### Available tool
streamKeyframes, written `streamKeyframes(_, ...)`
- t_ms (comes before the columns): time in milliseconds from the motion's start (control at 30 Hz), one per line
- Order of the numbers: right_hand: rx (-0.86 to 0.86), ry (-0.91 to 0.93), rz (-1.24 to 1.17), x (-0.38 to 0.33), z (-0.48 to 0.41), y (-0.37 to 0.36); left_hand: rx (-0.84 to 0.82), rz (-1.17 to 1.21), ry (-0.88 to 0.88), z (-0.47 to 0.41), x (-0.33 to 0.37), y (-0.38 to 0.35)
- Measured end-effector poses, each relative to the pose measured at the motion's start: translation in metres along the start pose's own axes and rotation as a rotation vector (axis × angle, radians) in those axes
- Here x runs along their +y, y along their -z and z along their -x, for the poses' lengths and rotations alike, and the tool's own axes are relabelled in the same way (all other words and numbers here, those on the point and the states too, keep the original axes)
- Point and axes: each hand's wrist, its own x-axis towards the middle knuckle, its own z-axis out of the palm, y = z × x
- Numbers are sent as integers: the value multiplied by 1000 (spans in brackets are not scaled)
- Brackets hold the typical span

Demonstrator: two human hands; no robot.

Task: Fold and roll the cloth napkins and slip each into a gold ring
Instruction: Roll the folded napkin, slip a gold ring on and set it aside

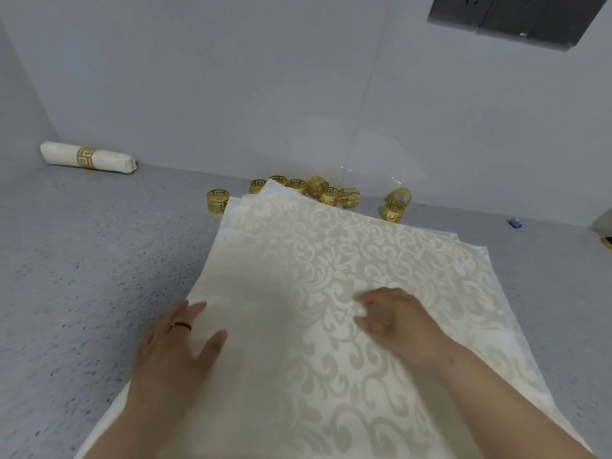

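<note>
Lying flat on stacked napkins (331, 276) on the table (82, 276), left hand (178, 342) spread at the near-left edge, right hand (394, 323) loosely curled, grip unclear; risk: dragging lower layers, skewing the fold, nudging gold rings (324, 192) at the far edge.

A plain service or prep corner, perhaps of a dining venue: a grey speckled counter (82, 260) runs against bare white wall panels (231, 77), with a dark wall-mounted box (516, 18) and loose gold napkin rings (326, 192) heaped by the wall.
</note>
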Motion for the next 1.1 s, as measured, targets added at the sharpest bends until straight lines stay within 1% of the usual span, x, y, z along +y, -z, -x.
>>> streamKeyframes(67, -146, 24, 87, -16, -17, -4, 29, 99, 33, -13, -1, 1)
streamKeyframes(200, -229, 36, 91, -22, -29, -7, 21, 343, 187, -40, -5, 4)
streamKeyframes(267, -288, 34, 101, -19, -29, -6, -10, 406, 258, -55, -4, 7)
streamKeyframes(333, -290, 25, 91, -14, -28, -5, -90, 385, 270, -66, 1, 9)
streamKeyframes(433, -296, 19, 85, -11, -29, -4, -227, 263, 230, -77, 12, 10)
streamKeyframes(500, -288, 30, 68, -11, -29, -3, -271, 227, 224, -83, 17, 10)
streamKeyframes(567, -291, 30, 70, -12, -29, -4, -259, 186, 220, -88, 20, 10)
streamKeyframes(633, -287, 19, 61, -11, -27, -5, -181, 165, 199, -89, 19, 10)
streamKeyframes(700, -275, 12, 47, -10, -25, -6, -140, 228, 203, -88, 18, 11)
streamKeyframes(833, -239, 21, 40, -9, -22, -7, -132, 330, 196, -81, 19, 12)
streamKeyframes(900, -228, 23, 35, -10, -23, -7, -119, 426, 214, -72, 13, 15)
streamKeyframes(967, -224, 22, 36, -11, -23, -6, -131, 572, 287, -60, 6, 20)
streamKeyframes(1033, -226, 21, 40, -11, -22, -6, -181, 714, 377, -49, -2, 23)
streamKeyframes(1100, -233, 20, 49, -11, -22, -6, -238, 714, 409, -41, -6, 26)
